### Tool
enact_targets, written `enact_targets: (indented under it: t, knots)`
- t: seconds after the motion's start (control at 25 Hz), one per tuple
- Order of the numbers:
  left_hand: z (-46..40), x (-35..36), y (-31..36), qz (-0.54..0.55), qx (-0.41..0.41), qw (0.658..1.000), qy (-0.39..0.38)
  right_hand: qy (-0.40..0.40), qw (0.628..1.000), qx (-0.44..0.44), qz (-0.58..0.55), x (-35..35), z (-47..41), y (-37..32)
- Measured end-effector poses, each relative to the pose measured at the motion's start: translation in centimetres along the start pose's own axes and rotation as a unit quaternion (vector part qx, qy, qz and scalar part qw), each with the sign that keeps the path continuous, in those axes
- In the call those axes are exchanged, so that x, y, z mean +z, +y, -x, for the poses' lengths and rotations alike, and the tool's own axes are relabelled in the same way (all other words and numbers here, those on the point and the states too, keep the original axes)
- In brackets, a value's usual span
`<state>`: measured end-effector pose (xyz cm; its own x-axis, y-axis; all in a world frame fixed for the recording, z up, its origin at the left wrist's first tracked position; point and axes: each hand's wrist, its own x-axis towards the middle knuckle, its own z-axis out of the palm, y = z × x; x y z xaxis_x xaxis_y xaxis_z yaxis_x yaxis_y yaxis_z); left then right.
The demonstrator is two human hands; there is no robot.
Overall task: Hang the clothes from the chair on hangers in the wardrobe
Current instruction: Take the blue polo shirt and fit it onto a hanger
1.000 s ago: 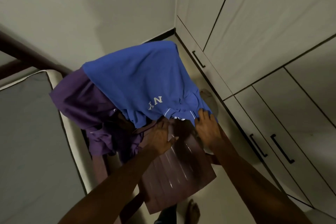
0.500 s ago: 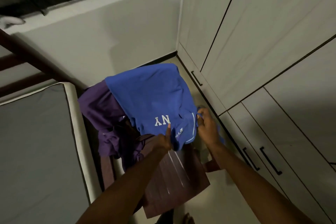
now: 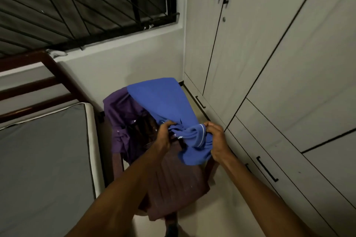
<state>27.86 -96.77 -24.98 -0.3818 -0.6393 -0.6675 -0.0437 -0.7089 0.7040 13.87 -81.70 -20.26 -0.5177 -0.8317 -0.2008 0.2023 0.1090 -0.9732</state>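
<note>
- Head view: both hands grip the bunched collar end of the blue shirt (image 3: 163, 106), left hand (image 3: 163, 136) and right hand (image 3: 217, 140) with fingers curled into the cloth.
- Shirt drapes over the back of the chair (image 3: 177, 184), beside a purple garment (image 3: 121, 119).
- Chair stands between the mattress (image 3: 42, 159) and the closed wardrobe (image 3: 269, 82), a narrow strip of floor (image 3: 227, 208) on the wardrobe side.
- Chair legs and backrest are mostly hidden; the forearms are cut off by the bottom edge.
</note>
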Motion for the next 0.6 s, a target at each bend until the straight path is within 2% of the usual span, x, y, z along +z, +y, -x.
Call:
enact_targets:
  t: [0.08,0.16,0.24,0.4,0.52,0.6]
  knots:
    - [3.2,0.7,0.1,0.059,0.041,0.997,-0.001,-0.028,0.999,-0.031,0.017,-0.4,3.2,-0.6]
    - [6.9,2.6,0.2,0.051,0.114,0.992,-0.023,-0.034,0.999,-0.030,0.008,-0.7,6.9,-0.3]
    - [10.3,4.8,0.6,-0.007,0.175,0.984,-0.025,-0.036,0.999,-0.028,-0.002,-1.1,10.0,0.0]
    - [16.8,6.8,1.4,-0.115,0.182,0.973,-0.077,-0.056,0.996,-0.057,0.032,-2.4,16.0,-2.1]
    - [22.4,8.2,1.7,-0.202,0.223,0.935,-0.188,0.034,0.994,-0.090,0.042,-3.8,19.7,-5.0]
    - [26.1,9.0,1.6,-0.291,0.255,0.883,-0.265,0.133,0.982,-0.121,0.050,-4.6,21.8,-7.0]
